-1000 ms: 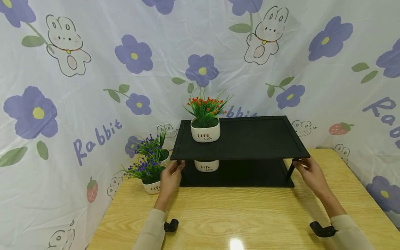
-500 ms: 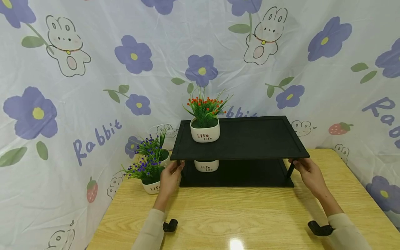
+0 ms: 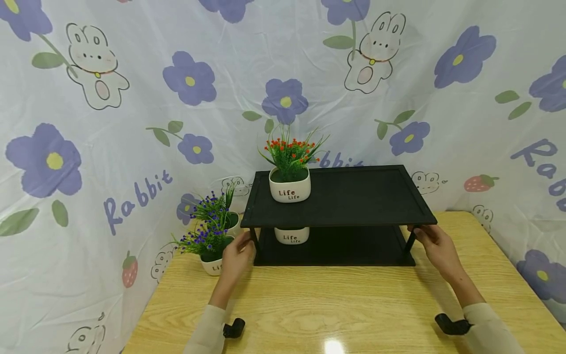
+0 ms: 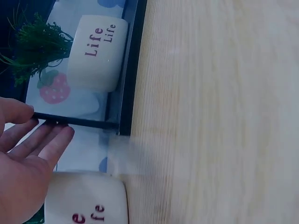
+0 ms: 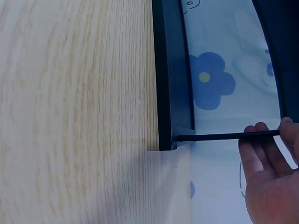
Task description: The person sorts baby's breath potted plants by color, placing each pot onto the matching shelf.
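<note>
A black two-tier shelf rack (image 3: 362, 196) stands on the wooden table. On its upper tier, at the left, sits a white pot with red flowers (image 3: 290, 189). Below it, a second white "Life" pot (image 3: 292, 235) is on the lower tier, its plant hidden in the head view. My left hand (image 3: 236, 258) is beside the rack's left post (image 4: 79, 122), fingers nearly straight and close to it; contact is hard to tell. Around the upper end of the right post (image 5: 215, 137), my right hand (image 5: 271, 186) grips with thumb and fingers.
Two white pots with blue-purple flowers stand left of the rack, one in front (image 3: 210, 265) near my left hand and one behind (image 3: 233, 222). A printed rabbit-and-flower cloth (image 3: 141, 147) hangs behind the wooden table (image 3: 309, 305).
My left hand has loosened from the left post and shifted slightly left. My right hand moved a little inward and keeps its grip. The rack and pots look unmoved.
</note>
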Action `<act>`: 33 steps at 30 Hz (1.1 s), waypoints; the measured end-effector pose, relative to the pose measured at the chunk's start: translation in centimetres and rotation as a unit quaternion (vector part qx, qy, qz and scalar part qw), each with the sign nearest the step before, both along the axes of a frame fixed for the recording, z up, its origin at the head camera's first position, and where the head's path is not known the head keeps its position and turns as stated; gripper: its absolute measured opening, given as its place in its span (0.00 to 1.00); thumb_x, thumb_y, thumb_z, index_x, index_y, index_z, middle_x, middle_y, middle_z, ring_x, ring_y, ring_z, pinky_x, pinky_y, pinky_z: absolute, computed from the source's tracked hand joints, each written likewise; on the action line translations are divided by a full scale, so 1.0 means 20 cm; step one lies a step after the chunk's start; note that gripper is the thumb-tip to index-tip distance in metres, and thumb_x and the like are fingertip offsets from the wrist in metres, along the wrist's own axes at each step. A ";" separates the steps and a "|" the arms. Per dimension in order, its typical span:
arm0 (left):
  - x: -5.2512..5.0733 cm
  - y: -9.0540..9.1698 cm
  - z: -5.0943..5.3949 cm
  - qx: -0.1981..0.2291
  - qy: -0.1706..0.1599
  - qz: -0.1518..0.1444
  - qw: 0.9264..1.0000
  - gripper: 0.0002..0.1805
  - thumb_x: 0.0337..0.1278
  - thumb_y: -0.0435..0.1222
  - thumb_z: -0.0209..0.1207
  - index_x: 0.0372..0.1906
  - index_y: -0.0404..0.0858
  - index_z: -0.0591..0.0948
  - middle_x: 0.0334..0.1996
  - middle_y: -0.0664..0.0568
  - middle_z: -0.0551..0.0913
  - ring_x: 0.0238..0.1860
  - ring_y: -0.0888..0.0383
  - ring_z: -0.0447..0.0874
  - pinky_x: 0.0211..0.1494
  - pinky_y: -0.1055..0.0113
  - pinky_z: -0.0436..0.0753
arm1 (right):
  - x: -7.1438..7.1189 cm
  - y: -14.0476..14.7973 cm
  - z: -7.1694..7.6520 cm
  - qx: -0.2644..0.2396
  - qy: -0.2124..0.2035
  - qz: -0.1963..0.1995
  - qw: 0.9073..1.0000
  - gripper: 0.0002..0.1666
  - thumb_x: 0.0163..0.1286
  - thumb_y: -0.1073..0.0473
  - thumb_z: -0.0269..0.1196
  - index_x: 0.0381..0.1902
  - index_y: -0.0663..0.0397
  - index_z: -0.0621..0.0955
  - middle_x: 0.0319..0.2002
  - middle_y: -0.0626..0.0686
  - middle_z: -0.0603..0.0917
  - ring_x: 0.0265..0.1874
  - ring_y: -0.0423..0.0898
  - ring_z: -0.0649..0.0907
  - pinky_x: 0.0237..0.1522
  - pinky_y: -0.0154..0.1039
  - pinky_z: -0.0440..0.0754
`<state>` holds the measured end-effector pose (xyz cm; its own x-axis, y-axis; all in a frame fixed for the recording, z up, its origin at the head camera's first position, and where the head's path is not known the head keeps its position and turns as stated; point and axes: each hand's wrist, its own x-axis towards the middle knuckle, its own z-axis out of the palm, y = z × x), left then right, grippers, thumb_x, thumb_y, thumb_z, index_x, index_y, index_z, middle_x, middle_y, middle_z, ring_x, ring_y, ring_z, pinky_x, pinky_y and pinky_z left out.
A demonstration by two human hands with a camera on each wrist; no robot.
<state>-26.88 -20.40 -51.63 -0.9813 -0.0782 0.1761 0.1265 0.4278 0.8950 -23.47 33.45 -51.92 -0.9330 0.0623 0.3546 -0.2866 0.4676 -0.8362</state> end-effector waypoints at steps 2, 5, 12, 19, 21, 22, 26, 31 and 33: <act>0.03 -0.02 0.01 -0.004 0.011 -0.002 1.000 0.18 0.81 0.35 0.58 0.67 0.37 0.83 0.63 0.39 0.86 0.67 0.41 0.84 0.70 0.43 0.82 | 0.00 0.00 0.00 0.004 -0.007 -0.004 1.000 0.23 0.88 0.56 0.52 0.71 0.64 0.75 0.58 0.50 0.85 0.55 0.18 0.78 0.54 0.13 0.76; 0.07 -0.05 0.01 -0.011 0.021 0.002 1.000 0.13 0.80 0.34 0.59 0.59 0.38 0.87 0.56 0.44 0.90 0.60 0.45 0.89 0.64 0.50 0.87 | 0.00 -0.01 0.01 0.004 -0.012 -0.006 1.000 0.23 0.88 0.54 0.52 0.70 0.63 0.75 0.59 0.53 0.84 0.55 0.18 0.77 0.53 0.13 0.76; 0.13 -0.12 -0.02 0.038 0.029 -0.017 0.999 0.12 0.78 0.28 0.59 0.56 0.29 0.86 0.48 0.36 0.91 0.48 0.45 0.93 0.51 0.61 0.92 | 0.01 -0.02 0.00 -0.015 -0.001 0.002 1.000 0.21 0.88 0.55 0.53 0.69 0.59 0.77 0.57 0.44 0.84 0.56 0.20 0.79 0.55 0.14 0.76; 0.18 -0.22 -0.05 0.071 0.031 -0.008 0.997 0.11 0.78 0.29 0.59 0.54 0.28 0.87 0.44 0.32 0.90 0.39 0.53 0.93 0.46 0.60 0.93 | 0.01 -0.03 0.00 -0.025 0.009 -0.001 1.000 0.20 0.87 0.55 0.54 0.68 0.57 0.78 0.54 0.36 0.85 0.55 0.20 0.79 0.55 0.13 0.76; 0.19 -0.25 -0.05 0.076 0.029 -0.004 0.997 0.11 0.78 0.29 0.59 0.54 0.27 0.86 0.43 0.32 0.90 0.38 0.53 0.93 0.45 0.59 0.93 | 0.01 -0.03 0.00 -0.029 0.011 -0.003 1.000 0.20 0.87 0.55 0.55 0.68 0.57 0.79 0.54 0.33 0.84 0.55 0.20 0.79 0.55 0.13 0.76; 0.20 -0.27 -0.05 0.079 0.027 0.000 0.996 0.11 0.78 0.29 0.59 0.53 0.26 0.86 0.43 0.32 0.90 0.38 0.54 0.93 0.45 0.60 0.93 | 0.01 -0.03 0.00 -0.032 0.013 -0.003 0.999 0.19 0.87 0.56 0.55 0.67 0.57 0.79 0.53 0.32 0.84 0.55 0.20 0.80 0.55 0.14 0.76; 0.23 -0.35 -0.05 0.095 0.016 0.027 0.995 0.10 0.79 0.27 0.56 0.51 0.23 0.84 0.38 0.36 0.90 0.35 0.58 0.92 0.44 0.60 0.93 | 0.01 -0.02 -0.02 -0.045 0.022 0.005 0.999 0.20 0.87 0.57 0.55 0.69 0.58 0.79 0.53 0.32 0.85 0.56 0.21 0.81 0.55 0.17 0.80; 0.25 -0.45 -0.05 0.111 0.012 0.078 0.991 0.10 0.80 0.26 0.52 0.46 0.21 0.80 0.30 0.43 0.87 0.31 0.57 0.90 0.40 0.62 0.92 | 0.00 -0.03 -0.03 -0.052 0.027 0.011 0.998 0.21 0.87 0.58 0.54 0.70 0.60 0.78 0.53 0.34 0.85 0.56 0.21 0.81 0.54 0.20 0.82; 0.25 -0.48 -0.05 0.102 0.007 0.101 0.990 0.10 0.80 0.27 0.52 0.46 0.22 0.79 0.30 0.43 0.86 0.31 0.57 0.88 0.39 0.63 0.91 | 0.00 -0.03 -0.03 -0.052 0.026 0.010 0.998 0.21 0.87 0.57 0.54 0.70 0.60 0.78 0.53 0.33 0.85 0.56 0.21 0.81 0.54 0.20 0.82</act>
<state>-21.86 -30.07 -52.64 -0.9398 -0.3072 0.1498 0.0701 0.2557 0.9642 -23.45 32.90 -52.44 -0.9146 0.0828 0.3958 -0.3399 0.3729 -0.8634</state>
